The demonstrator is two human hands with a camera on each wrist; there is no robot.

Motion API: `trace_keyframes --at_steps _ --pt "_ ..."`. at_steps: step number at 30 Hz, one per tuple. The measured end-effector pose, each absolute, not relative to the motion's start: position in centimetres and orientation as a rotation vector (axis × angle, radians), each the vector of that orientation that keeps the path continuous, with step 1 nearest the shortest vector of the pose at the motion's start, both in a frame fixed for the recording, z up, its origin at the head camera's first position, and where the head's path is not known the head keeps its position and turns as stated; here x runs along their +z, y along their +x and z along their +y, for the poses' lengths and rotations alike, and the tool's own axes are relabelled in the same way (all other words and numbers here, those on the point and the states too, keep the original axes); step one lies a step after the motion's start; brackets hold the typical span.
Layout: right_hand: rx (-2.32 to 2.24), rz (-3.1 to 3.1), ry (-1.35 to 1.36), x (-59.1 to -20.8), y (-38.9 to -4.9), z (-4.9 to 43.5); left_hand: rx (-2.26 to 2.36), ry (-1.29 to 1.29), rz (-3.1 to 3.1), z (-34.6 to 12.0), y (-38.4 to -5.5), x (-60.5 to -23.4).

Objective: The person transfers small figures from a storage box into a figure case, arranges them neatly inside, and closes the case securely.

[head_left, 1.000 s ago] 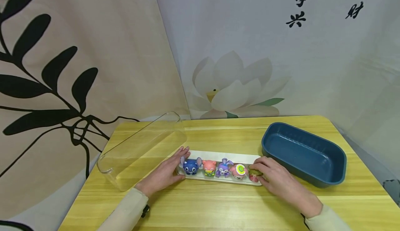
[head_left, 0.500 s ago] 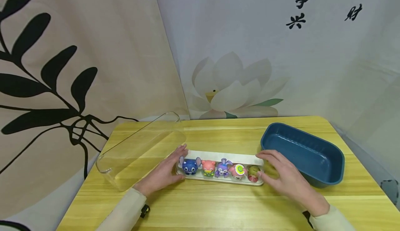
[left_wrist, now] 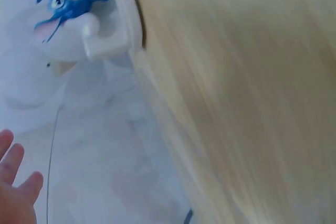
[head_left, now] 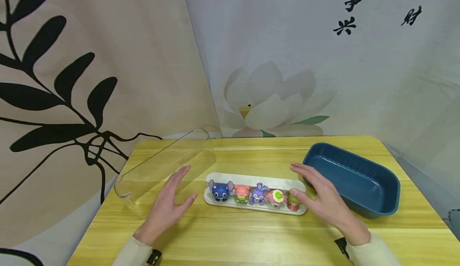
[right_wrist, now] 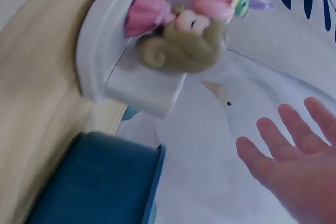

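A white tray (head_left: 248, 178) lies mid-table with a row of several small figurines in it: a blue big-eared one (head_left: 220, 191) at the left, then a pink one (head_left: 242, 193), a purple long-eared one (head_left: 258, 194), a pink one with a bright round swirl (head_left: 276, 197), and an olive-haired one in pink (head_left: 293, 203) at the right end. Left of the tray and apart from it, my left hand (head_left: 165, 208) hovers with fingers spread, holding nothing. My right hand (head_left: 325, 198) is over the tray's right end, fingers extended; the thumb partly covers the olive-haired figurine in the head view.
At the right stands a deep blue rectangular basin (head_left: 373, 206), close behind my right hand. A clear transparent cover (head_left: 143, 186) rests at the left, partly behind my left hand. A printed cloth (head_left: 269, 50) hangs behind the table (head_left: 223, 234).
My left hand has let go of the tray's left end and moved left. My right hand has released the olive-haired figurine, which now sits in the tray's right end, and lifted slightly.
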State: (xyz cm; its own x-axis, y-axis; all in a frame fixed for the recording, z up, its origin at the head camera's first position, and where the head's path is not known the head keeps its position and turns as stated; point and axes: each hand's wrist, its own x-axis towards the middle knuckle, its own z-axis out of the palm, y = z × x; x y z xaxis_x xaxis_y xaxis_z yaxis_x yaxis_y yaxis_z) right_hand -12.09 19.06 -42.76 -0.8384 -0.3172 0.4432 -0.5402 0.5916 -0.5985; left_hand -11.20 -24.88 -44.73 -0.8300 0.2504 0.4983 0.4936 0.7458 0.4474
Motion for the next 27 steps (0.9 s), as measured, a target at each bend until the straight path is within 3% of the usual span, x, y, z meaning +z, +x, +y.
trace_keyframes --at_steps 12,22,27 --pt "1.206 -2.524 0.772 -41.8 -12.5 15.3 -0.748 -0.223 -2.072 -30.8 -8.9 -44.0" --pt "1.254 -2.539 0.855 -41.2 -12.7 11.7 -1.058 0.326 -2.371 -33.8 -8.0 -44.2" --pt "1.322 -2.542 0.854 -40.8 -12.8 10.2 -1.349 0.479 -2.531 -35.5 -8.7 -44.7"
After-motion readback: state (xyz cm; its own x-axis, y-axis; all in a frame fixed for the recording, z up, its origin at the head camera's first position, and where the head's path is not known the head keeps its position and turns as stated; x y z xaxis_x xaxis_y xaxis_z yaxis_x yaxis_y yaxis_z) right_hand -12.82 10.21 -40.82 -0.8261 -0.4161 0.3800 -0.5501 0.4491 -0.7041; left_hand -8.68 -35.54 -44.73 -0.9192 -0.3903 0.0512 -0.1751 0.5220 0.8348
